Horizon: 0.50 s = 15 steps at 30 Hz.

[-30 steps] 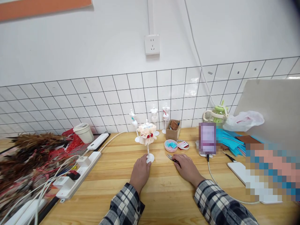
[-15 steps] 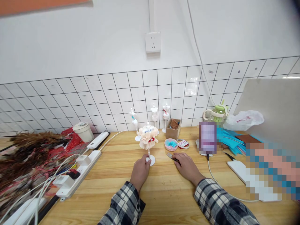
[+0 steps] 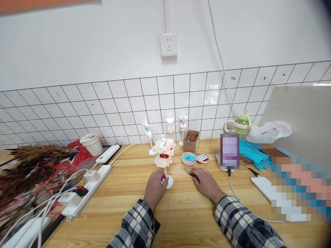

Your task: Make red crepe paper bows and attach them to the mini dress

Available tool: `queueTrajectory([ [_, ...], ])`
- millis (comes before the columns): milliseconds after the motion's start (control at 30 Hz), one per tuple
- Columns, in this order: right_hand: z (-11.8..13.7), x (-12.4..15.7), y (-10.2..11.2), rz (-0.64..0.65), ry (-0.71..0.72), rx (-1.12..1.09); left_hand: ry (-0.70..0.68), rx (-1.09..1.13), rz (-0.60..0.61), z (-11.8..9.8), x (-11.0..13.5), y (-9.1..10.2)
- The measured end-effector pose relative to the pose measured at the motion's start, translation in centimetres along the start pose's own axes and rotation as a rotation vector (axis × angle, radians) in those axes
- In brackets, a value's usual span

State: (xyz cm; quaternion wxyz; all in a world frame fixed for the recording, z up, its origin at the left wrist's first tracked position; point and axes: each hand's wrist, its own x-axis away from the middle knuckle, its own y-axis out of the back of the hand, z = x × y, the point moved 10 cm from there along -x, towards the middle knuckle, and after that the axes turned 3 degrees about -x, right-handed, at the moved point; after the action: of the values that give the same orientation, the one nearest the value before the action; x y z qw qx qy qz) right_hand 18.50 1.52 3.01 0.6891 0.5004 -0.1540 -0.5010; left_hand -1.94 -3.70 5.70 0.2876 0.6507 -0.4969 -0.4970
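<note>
My left hand (image 3: 154, 187) rests on the wooden table (image 3: 181, 213), its fingers closed on the round white base of a small mannequin stand (image 3: 168, 181). The stand carries a cream ruffled doll dress (image 3: 163, 152) with a red bow at the waist. My right hand (image 3: 207, 184) lies flat beside it with the fingers over the handles of small scissors (image 3: 190, 173), whose blades point left. Whether it grips them I cannot make out.
Three bare white mini mannequins (image 3: 170, 126) stand against the tiled wall, beside a small cardboard box (image 3: 190, 142) and a pink dish (image 3: 188, 159). Left: power strip (image 3: 86, 187), cables, feather pile (image 3: 28, 172), cup (image 3: 91, 144). Right: phone (image 3: 229, 151), blue sheets, bottle (image 3: 240, 124).
The dressed stand has been drawn a little toward me and turned, so the red bow now faces me. My right hand has stayed on the scissors.
</note>
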Motion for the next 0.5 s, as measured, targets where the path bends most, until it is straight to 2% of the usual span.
queueTrajectory([
  [500,-0.11,-0.07,-0.16,0.027,-0.015,0.001,-0.002,0.029,0.002,-0.25,0.0,-0.01],
])
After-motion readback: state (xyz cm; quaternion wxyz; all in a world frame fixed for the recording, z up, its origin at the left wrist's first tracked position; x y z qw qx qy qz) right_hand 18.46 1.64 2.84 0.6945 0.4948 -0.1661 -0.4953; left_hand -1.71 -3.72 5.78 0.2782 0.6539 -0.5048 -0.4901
